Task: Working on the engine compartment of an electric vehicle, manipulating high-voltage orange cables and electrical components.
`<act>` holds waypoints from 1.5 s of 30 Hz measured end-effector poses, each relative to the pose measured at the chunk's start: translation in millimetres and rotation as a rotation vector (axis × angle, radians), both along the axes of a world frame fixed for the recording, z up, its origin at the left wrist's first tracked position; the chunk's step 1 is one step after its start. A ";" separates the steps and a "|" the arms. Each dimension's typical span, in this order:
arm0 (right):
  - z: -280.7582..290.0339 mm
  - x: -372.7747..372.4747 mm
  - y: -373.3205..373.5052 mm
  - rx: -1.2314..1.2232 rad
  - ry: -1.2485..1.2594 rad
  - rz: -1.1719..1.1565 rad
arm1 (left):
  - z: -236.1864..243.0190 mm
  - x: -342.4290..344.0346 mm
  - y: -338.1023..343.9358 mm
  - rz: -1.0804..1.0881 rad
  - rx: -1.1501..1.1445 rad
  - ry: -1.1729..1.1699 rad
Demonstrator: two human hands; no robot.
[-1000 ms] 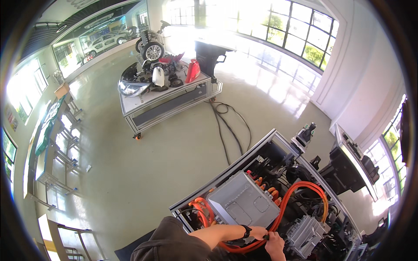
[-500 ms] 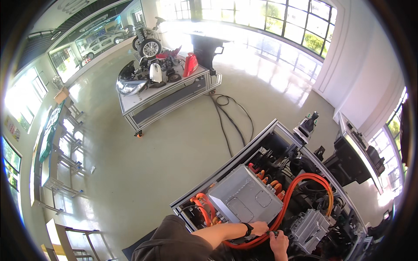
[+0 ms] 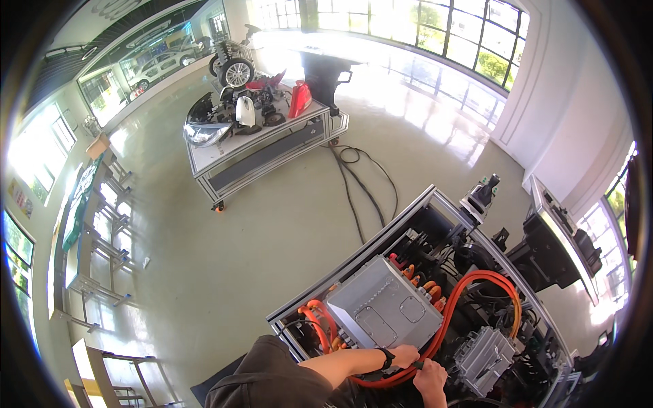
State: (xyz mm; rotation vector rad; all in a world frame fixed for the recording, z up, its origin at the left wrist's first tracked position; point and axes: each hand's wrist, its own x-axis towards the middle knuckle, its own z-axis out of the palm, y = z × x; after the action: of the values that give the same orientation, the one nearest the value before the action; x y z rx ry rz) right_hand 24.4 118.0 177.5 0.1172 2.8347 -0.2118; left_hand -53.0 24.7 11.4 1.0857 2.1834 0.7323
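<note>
My left hand [image 3: 406, 355], with a black band at the wrist, is closed at the near corner of the large grey metal box [image 3: 382, 302]. Its fingers curl downward, and what they hold is hidden. Right beside it, my right hand [image 3: 430, 377] is closed too, its fingertips against a small dark piece [image 3: 417, 365] between the hands, too small to name. Thick orange cables [image 3: 449, 319] pass beside and under both hands. To the right of my right hand sits a smaller ribbed silver unit [image 3: 484, 362].
An aluminium frame [image 3: 354, 253] surrounds the parts. A gear lever [image 3: 481, 194] stands at its far corner. Across the floor, a wheeled bench [image 3: 252, 153] carries a headlight and other car parts. Black cables [image 3: 360, 180] lie on the floor. Tables [image 3: 81, 224] line the left wall.
My right hand has moved slightly left, closer to my left hand, and turned a little. My left hand stays nearly in place.
</note>
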 end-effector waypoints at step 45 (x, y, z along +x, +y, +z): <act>-19.2 -8.5 2.9 0.003 0.194 0.126 | -10.7 1.0 6.2 -0.052 0.003 0.100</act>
State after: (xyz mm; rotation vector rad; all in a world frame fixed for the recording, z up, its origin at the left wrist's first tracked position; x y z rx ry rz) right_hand 15.9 120.9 158.3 -0.0864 3.0222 -0.2006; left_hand -52.0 30.9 0.8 1.1998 2.2285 0.6719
